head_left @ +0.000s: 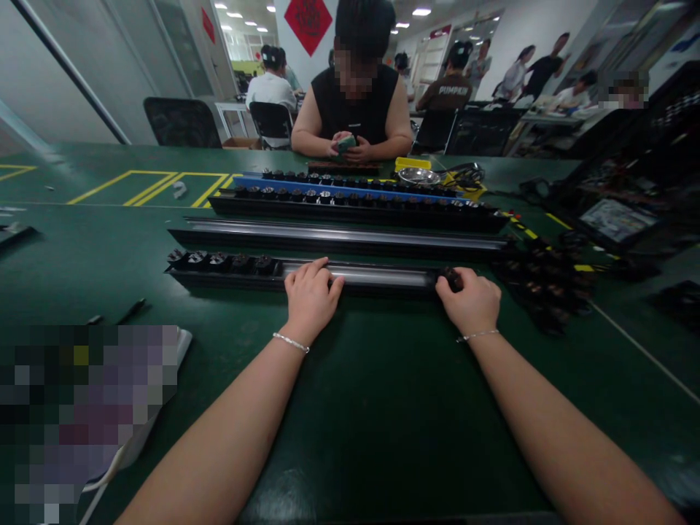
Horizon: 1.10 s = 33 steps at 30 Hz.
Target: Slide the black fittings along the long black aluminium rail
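Nearest me on the green table lies a long black rail (377,275) with a shiny channel. Several round black parts (219,261) sit in its left end. My left hand (313,292) rests on the rail's middle, thumb and fingers apart, with nothing visible in it. At the rail's right end my right hand (470,295) has its thumb and fingers closed round a small black part (451,278). Behind lies a second black rail (339,235) with no parts visible in it.
Farther back are filled rails (350,208), a metal bowl (418,176) and cables. A pile of dark parts (547,281) lies right. A blurred-out object (109,408) stands at the lower left. Across the table sits a person (354,109) holding a green item.
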Each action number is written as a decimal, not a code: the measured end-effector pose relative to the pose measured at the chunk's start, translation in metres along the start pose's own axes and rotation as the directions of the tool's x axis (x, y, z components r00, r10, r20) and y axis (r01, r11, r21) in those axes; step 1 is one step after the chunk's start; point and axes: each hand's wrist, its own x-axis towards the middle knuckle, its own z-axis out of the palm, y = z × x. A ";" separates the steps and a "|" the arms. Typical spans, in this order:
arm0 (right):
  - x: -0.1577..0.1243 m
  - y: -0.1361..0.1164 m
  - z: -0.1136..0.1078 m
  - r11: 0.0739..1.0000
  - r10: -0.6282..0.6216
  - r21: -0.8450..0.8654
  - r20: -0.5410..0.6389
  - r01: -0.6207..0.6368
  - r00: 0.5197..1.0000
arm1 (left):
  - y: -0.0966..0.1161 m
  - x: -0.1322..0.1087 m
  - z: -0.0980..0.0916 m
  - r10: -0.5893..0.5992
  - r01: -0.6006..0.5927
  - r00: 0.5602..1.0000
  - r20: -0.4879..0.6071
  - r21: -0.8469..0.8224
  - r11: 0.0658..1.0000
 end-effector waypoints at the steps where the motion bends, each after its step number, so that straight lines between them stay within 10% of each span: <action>1: 0.001 0.000 0.000 1.000 0.001 0.005 0.004 -0.001 1.000 | 0.000 0.000 0.001 -0.006 0.006 1.000 -0.007 -0.002 1.000; 33: 0.006 0.001 -0.009 0.998 0.048 0.037 0.107 -0.052 0.993 | -0.002 0.004 -0.001 -0.050 0.050 0.999 -0.004 -0.002 0.999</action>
